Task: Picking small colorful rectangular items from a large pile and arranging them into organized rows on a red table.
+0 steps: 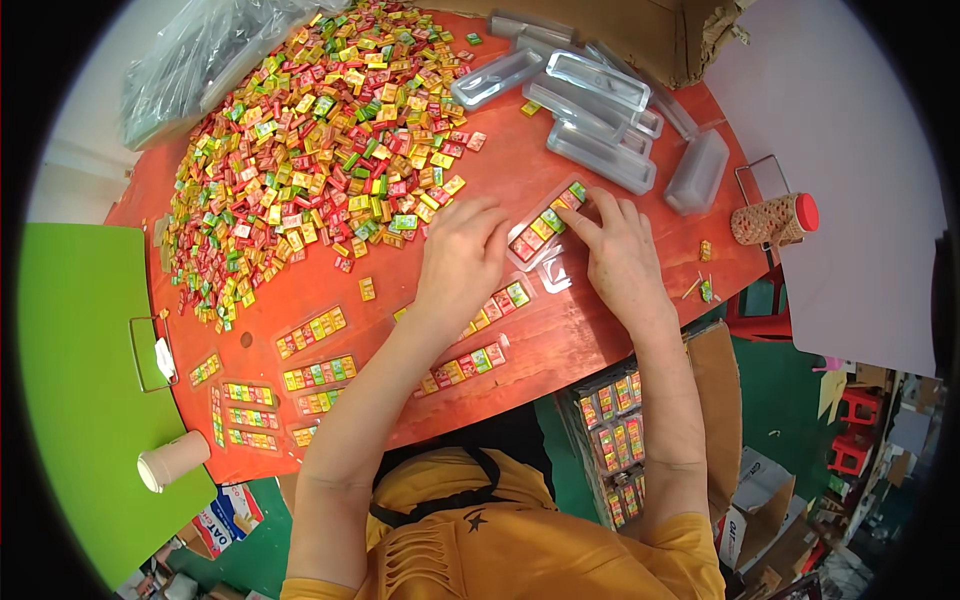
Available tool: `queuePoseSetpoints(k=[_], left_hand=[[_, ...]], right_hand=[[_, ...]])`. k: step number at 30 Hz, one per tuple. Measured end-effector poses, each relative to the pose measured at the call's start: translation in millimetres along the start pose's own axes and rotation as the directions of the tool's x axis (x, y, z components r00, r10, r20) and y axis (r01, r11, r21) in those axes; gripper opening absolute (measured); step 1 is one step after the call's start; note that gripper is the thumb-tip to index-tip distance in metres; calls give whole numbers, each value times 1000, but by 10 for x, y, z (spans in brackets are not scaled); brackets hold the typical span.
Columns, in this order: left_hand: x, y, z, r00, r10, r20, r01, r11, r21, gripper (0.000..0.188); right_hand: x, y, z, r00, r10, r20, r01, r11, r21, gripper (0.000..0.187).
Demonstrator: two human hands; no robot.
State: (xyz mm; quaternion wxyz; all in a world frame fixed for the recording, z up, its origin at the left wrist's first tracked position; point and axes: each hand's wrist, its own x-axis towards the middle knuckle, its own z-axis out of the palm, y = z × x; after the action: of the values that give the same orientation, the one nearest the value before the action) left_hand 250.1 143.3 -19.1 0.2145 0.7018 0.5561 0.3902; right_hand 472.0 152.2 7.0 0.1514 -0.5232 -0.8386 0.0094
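Observation:
A long clear plastic tray (515, 247) lies tilted on the red table between my hands, filled with a row of small red, yellow and green packets (543, 225). My right hand (622, 262) grips its right side, with a finger reaching over the packets near the far end. My left hand (458, 258) is just left of the tray, its fingers curled together; whatever they hold, if anything, is hidden. Another clear plastic piece (556, 272) lies below the tray. Under my left forearm sit more filled rows (465, 368), partly covered by the arm.
A large heap of small packets (320, 150) spreads over the far left. Clear plastic containers (600, 150) are piled at the far right, near a woven-covered bottle (768, 220). Filled rows (312, 332) lie at the near left beside a cup (174, 461). A box of packed trays (608, 430) stands below the edge.

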Motion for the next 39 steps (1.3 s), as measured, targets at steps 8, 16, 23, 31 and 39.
queuePoseSetpoints(k=[8,16,23,31,39], left_hand=[[-387,127,-178,958,267,104,-280,949,147,17],[-541,-524,-983,987,-49,-152,91,955,284,9],[-718,-681,-1336,994,-51,-96,78,951,301,11],[-758,-648,-1168,997,1,79,-31,922,385,26],[-522,-508,-919,989,-113,-92,132,963,236,25]], right_hand=[[61,-226,-13,997,62,-47,-67,990,-123,36],[356,-825,302,986,-89,-143,136,921,365,13],[623,-1273,579,989,-130,-71,135,987,85,9],[532,-1509,538,993,-103,-50,109,985,133,11],[490,-1654,527,997,-70,-18,72,948,310,12]])
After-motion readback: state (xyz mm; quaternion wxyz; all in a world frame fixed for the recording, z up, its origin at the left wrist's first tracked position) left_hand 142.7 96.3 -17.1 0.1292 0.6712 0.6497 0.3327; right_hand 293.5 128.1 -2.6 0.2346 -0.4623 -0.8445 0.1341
